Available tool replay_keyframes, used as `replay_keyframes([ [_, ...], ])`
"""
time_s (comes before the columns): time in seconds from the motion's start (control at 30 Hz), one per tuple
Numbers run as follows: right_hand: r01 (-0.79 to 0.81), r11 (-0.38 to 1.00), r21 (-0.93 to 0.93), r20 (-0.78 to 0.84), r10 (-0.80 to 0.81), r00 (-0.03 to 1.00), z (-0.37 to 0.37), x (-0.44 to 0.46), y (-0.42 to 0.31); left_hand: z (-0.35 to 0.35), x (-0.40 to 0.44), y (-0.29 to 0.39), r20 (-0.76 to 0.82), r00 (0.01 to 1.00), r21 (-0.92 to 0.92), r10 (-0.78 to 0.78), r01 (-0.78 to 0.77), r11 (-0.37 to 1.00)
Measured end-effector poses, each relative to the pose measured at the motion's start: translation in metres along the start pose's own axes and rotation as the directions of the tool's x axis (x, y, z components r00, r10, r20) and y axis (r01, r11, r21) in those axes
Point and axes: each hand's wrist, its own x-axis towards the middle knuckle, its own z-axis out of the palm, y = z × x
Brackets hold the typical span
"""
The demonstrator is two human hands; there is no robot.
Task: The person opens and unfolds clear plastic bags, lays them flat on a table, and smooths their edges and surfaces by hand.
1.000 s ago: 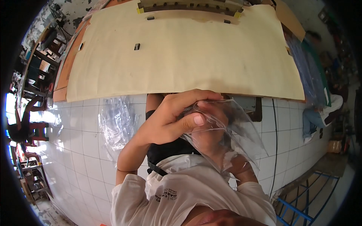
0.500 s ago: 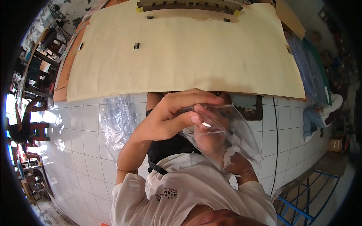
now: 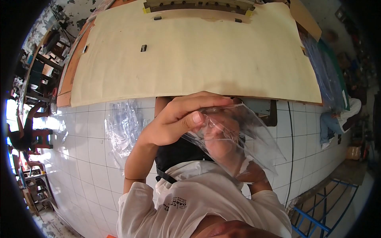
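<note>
Softly bright around the fingers [image 3: 216, 102] — dim to their right, black at the rim.
Burnt out to white far left of the fingers, with glare streaked over the floor tiles [image 3: 83, 150] on that side; glinting on the clear plastic [image 3: 254, 139] just beside them; faintly shadowed on the pale sheet [image 3: 190, 51] just beyond; bowed and softened toward the edges, too murky for fine detail well to the right — reasonably sharp close to the fingers.

There is room to pass across the near half of the counter [image 3: 190, 71], side to side. The clear film [image 3: 260, 137] crowds the near edge's middle; a slotted rail [image 3: 198, 5] and two dark pieces [image 3: 238, 20] obstruct the far edge.
</note>
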Motion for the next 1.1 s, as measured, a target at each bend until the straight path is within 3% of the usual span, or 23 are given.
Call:
replay_keyframes([
  [0.07,-0.042,0.999,0.033,0.033,0.041,0.999,0.002,0.002,-0.004,0.001,0.0,-0.003,-0.016,1.0,0.019,0.005,-0.005,1.0],
  [0.13,-0.096,0.994,0.054,0.073,0.092,0.993,0.006,0.002,-0.01,0.003,-0.001,-0.012,-0.054,0.986,0.049,0.158,-0.156,0.987],
  [0.27,-0.191,0.975,0.116,0.17,0.17,0.971,0.011,0.002,-0.014,0.005,-0.006,-0.006,-0.026,0.993,0.001,0.113,-0.113,0.994],
  [0.33,-0.184,0.953,0.239,0.253,0.122,0.96,0.013,0.004,-0.01,0.011,-0.008,-0.002,-0.094,0.995,-0.019,0.018,-0.02,1.0],
  [0.37,-0.184,0.953,0.24,0.251,0.122,0.96,0.011,0.003,-0.012,0.011,-0.009,-0.001,-0.092,0.996,-0.019,0.017,-0.019,1.0],
  [0.47,-0.239,0.971,-0.029,0.242,0.239,0.94,0.006,-0.003,-0.018,0.011,-0.01,0.001,-0.059,0.998,-0.01,-0.019,0.018,1.0],
  [0.67,-0.297,0.949,0.106,0.197,0.273,0.942,0.008,0.002,-0.022,0.018,-0.011,0.002,-0.091,0.996,0.006,-0.025,0.026,1.0],
  [0.93,-0.349,0.928,0.13,0.233,0.314,0.921,0.012,0.006,-0.024,0.018,-0.011,0.011,-0.094,0.996,0.155,-0.011,0.026,0.988],
  [1.1,-0.365,0.918,0.153,0.234,0.326,0.916,0.014,0.01,-0.026,0.023,-0.013,0.002,-0.148,0.988,0.095,-0.043,0.058,0.994],
])
